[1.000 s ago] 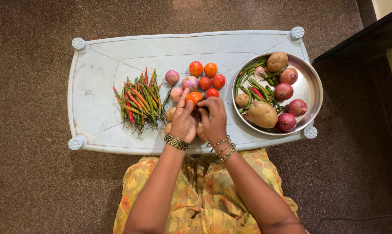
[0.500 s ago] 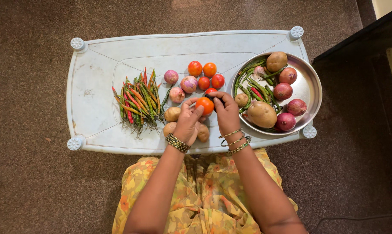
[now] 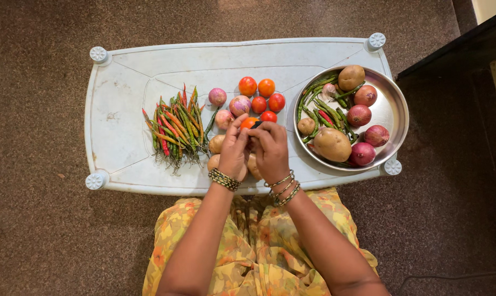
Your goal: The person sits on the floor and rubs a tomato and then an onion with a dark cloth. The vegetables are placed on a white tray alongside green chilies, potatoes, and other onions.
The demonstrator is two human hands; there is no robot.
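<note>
Far left, bare pale counter (image 3: 116, 118), rim and corner knobs close. Next, at nine o'clock of the hands, a heap of red and green chillies (image 3: 174, 131). Then small onions (image 3: 229, 104) and loose tomatoes (image 3: 261, 96) at twelve o'clock, potatoes (image 3: 216, 144) tucked at seven o'clock, partly under the wrists.

Centre: left hand (image 3: 234, 153) curled round an orange tomato (image 3: 248, 122), fingers closed on its near side. Right hand (image 3: 270, 147) pinched narrow against the same tomato, with something small and dark (image 3: 255, 125) at the fingertips; too small to tell what.

Best done, by the look of it, with a firm cradle from the left, light pressure from the right, tomato kept low over the counter.

Right, at three o'clock, a steel plate (image 3: 393, 109) with potatoes, onions and green chillies, overhanging the counter's edge. Little free room there; open space only at ten o'clock, beyond the chillies.
</note>
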